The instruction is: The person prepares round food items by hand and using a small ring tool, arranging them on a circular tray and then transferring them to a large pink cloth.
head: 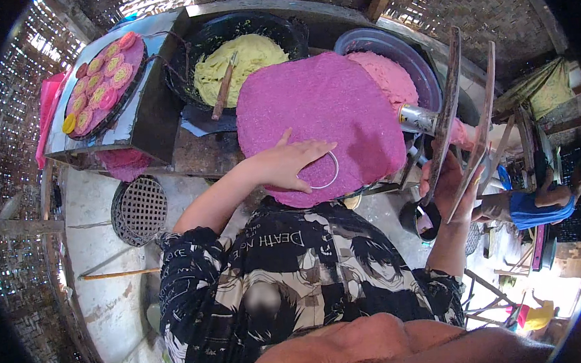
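Note:
My left hand (294,164) lies on a purple-pink cloth (310,100) stretched over a rounded support, mostly hidden. Its thumb and fingertips span a thin white ring (337,168) resting on the cloth. On the right, my right hand (453,186) grips the lower ends of two long wooden handles (448,107). Beside the upper part of these handles is a metal tube (416,116), its end at the cloth's right edge. Pink dough (462,136) shows at the tube's other side. How tube and handles join is partly hidden.
Behind the cloth stand a dark basin (177,88) of yellow dough, a wooden-handled tool (222,88) in it, and a purple basin (425,56) of pink dough. Left, a box (159,109) bears a round tray of pink-yellow pieces. A person (541,206) is far right.

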`<state>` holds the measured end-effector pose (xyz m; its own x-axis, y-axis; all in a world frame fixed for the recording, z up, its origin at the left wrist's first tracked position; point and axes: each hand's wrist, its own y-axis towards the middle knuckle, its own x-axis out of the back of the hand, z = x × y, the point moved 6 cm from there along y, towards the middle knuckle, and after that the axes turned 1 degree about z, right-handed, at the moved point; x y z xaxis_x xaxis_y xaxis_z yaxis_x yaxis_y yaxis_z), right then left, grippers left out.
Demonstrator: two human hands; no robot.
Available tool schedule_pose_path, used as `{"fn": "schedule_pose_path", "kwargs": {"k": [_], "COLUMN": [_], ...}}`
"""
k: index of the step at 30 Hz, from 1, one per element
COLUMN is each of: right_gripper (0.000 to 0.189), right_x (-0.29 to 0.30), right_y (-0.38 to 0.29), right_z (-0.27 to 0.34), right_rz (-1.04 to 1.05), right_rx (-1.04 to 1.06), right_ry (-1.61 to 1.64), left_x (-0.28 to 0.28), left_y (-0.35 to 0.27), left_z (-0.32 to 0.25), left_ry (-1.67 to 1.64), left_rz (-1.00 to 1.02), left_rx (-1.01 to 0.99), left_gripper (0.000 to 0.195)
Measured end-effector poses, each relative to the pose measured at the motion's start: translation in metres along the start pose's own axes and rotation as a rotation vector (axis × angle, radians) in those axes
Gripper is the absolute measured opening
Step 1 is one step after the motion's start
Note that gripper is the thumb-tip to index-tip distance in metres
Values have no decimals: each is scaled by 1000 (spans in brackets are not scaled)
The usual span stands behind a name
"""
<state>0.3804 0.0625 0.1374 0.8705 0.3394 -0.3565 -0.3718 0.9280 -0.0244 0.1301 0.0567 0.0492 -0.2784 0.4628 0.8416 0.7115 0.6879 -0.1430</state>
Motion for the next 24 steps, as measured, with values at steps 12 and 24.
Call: {"fn": "schedule_pose_path", "kwargs": {"k": [12,24], "right_gripper": [76,70], "right_x": [-45,-25], "right_y": [12,41], "right_z": [-77,-78], "right_rz": [472,391], "right_rx": [-524,-854], "right_ry": [-98,-379], "left_x": [124,68], "left_y": [14,27], "left_z": [-5,48], "left_ry": [-2008,-2161], "left_rz": [-426,-780], "left_rx": [-681,-793], "left_gripper": [94,63]}}
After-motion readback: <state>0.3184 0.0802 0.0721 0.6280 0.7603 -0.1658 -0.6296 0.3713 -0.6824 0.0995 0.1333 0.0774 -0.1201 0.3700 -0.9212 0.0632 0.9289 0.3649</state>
